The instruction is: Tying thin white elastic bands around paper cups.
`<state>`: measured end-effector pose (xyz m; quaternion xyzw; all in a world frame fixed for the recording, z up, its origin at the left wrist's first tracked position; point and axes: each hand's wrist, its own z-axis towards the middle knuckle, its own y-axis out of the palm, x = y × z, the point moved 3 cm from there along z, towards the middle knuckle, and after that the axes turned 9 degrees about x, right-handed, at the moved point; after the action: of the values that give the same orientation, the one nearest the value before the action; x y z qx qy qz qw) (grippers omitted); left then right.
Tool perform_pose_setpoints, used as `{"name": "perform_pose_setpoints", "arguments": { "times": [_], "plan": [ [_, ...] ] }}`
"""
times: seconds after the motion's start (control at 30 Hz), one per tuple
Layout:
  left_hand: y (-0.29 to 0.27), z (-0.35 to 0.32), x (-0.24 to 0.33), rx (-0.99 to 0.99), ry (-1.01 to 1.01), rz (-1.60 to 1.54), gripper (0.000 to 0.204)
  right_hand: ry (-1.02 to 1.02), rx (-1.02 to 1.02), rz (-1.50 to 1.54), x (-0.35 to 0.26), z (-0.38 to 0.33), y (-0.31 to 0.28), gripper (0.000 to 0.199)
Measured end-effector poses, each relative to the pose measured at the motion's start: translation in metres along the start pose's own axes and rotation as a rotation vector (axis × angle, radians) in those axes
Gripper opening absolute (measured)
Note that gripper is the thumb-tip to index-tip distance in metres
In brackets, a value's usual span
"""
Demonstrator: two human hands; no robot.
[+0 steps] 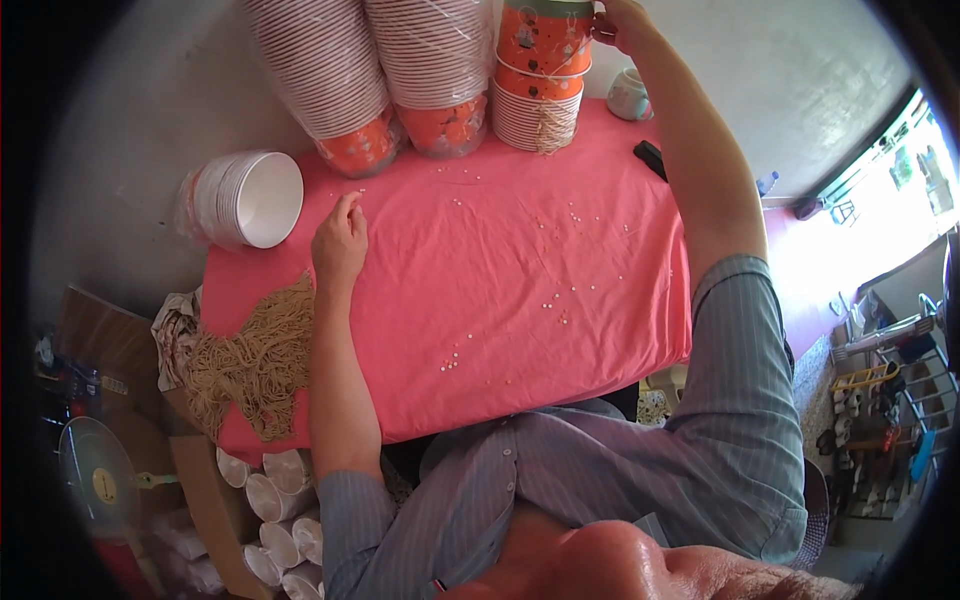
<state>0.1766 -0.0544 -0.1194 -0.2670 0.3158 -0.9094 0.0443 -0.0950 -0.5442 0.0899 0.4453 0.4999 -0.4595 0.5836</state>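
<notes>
My right hand (622,25) reaches up to the far side of the table, its fingers closed at the rim of the top orange paper bucket (545,40). That bucket sits on a nested stack of white-rimmed buckets (535,118), with thin tan cord hanging down its front. Above the table's left part, my left hand (341,238) is raised with its fingers curled together. Whatever may be between those fingers is hidden. Beside my left forearm lies a heap of tan cords (262,350).
Two tall plastic-wrapped bucket stacks (320,70) lean at the back. White nested buckets (270,200) lie sideways at the left. Small pale bits dot the pink tablecloth (480,270). A light-coloured pot (628,95) and a black object (650,158) are by my right arm. White cups (270,497) fill a box below.
</notes>
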Motion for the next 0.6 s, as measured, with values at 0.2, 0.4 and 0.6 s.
{"name": "perform_pose_setpoints", "arguments": {
  "times": [0.2, 0.4, 0.6],
  "plan": [
    [0.004, 0.003, 0.005, -0.02, -0.007, 0.012, 0.028, 0.071, 0.038, -0.013, 0.023, 0.007, -0.008, 0.037],
    [0.002, 0.002, 0.0, -0.009, -0.011, 0.005, 0.029, 0.028, -0.01, -0.041, 0.033, 0.007, -0.002, 0.032],
    [0.002, 0.001, 0.0, -0.052, -0.051, 0.012, 0.032, 0.063, -0.025, -0.05, 0.042, 0.016, -0.004, 0.028]
  ]
}}
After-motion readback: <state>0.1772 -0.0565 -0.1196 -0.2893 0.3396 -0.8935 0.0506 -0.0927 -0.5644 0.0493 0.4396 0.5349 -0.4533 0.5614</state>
